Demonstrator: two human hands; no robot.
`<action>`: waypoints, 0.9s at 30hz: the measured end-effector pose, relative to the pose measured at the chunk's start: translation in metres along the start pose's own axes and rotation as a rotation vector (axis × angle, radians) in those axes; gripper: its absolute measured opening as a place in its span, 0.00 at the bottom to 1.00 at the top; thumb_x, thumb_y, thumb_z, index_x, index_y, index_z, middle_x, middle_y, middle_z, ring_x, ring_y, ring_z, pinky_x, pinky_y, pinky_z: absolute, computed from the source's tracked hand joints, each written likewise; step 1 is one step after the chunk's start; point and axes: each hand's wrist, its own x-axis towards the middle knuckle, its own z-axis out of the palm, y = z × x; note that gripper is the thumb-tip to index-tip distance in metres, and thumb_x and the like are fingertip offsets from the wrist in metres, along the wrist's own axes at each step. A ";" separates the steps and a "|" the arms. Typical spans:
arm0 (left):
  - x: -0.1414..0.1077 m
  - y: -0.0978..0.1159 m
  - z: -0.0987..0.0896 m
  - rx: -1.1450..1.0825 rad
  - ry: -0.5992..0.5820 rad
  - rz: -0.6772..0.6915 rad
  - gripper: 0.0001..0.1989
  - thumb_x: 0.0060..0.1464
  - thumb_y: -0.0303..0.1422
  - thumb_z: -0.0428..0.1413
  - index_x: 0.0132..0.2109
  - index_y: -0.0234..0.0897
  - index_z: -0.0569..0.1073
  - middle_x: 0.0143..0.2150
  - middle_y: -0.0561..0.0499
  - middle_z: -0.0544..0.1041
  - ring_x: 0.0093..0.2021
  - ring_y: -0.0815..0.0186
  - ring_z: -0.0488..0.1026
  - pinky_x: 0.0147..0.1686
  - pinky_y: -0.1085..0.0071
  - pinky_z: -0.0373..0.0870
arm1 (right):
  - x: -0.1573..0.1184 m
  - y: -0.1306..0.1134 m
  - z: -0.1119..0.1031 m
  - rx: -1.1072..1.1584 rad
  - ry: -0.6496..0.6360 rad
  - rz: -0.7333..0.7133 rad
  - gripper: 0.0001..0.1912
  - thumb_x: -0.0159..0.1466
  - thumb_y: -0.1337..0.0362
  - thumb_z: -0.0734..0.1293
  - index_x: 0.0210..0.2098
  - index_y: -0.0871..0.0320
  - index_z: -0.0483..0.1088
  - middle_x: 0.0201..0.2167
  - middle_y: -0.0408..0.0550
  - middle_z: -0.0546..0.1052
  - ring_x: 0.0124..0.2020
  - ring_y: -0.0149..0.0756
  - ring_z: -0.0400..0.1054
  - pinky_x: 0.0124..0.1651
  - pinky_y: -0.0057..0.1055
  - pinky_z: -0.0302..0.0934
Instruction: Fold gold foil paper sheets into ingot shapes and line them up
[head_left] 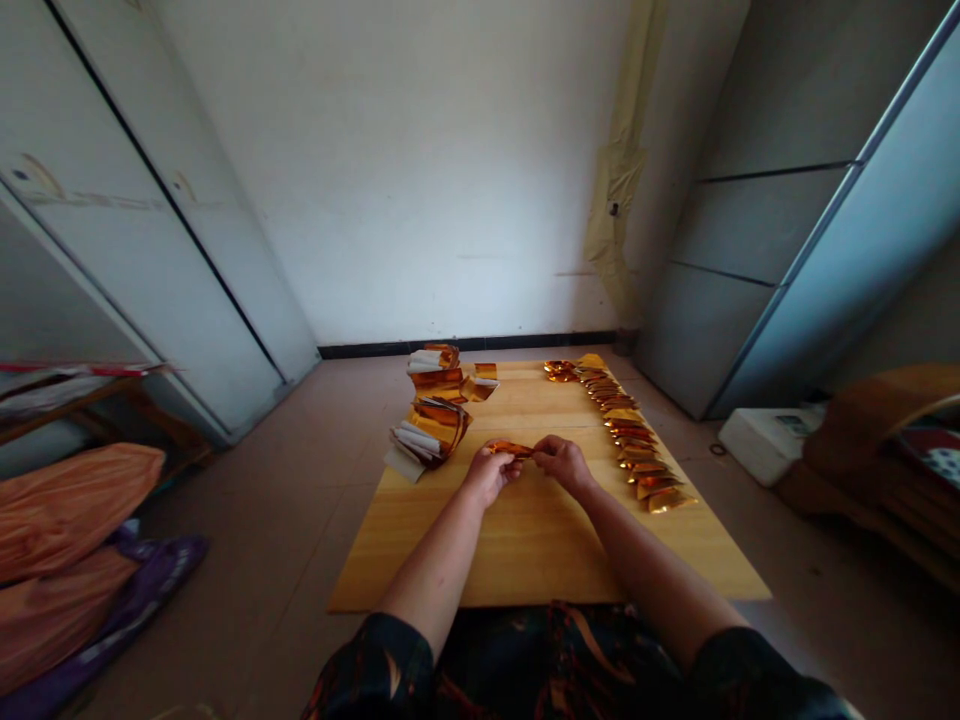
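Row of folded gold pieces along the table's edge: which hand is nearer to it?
Right. The right hand is left of the row, apart from it; the left hand is farther left.

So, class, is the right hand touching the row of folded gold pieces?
Apart: the head view shows bare board between the right hand and that gold row.

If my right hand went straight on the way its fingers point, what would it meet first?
Probably the shiny foil piece at the fingertips of the right hand, then the left hand beyond it, though depth is hard to judge here.
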 end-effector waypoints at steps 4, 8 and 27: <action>0.000 0.002 0.003 0.015 0.009 0.010 0.26 0.41 0.18 0.55 0.50 0.35 0.62 0.28 0.51 0.76 0.23 0.70 0.73 0.22 0.77 0.67 | 0.003 -0.004 -0.003 -0.049 0.070 -0.019 0.06 0.50 0.63 0.61 0.26 0.57 0.68 0.17 0.38 0.69 0.19 0.28 0.64 0.23 0.22 0.57; 0.002 0.005 0.002 0.075 0.005 0.006 0.27 0.43 0.18 0.54 0.53 0.34 0.61 0.28 0.51 0.76 0.24 0.70 0.74 0.23 0.77 0.67 | 0.007 -0.008 -0.009 -0.296 0.148 -0.093 0.07 0.54 0.64 0.60 0.27 0.57 0.70 0.19 0.40 0.72 0.22 0.30 0.66 0.26 0.23 0.56; 0.046 0.013 0.020 0.600 0.096 0.046 0.35 0.44 0.18 0.50 0.61 0.33 0.56 0.23 0.58 0.68 0.20 0.74 0.69 0.19 0.81 0.62 | 0.046 -0.009 -0.028 -1.008 0.103 -0.037 0.10 0.63 0.63 0.58 0.37 0.54 0.71 0.36 0.47 0.78 0.34 0.33 0.71 0.32 0.24 0.53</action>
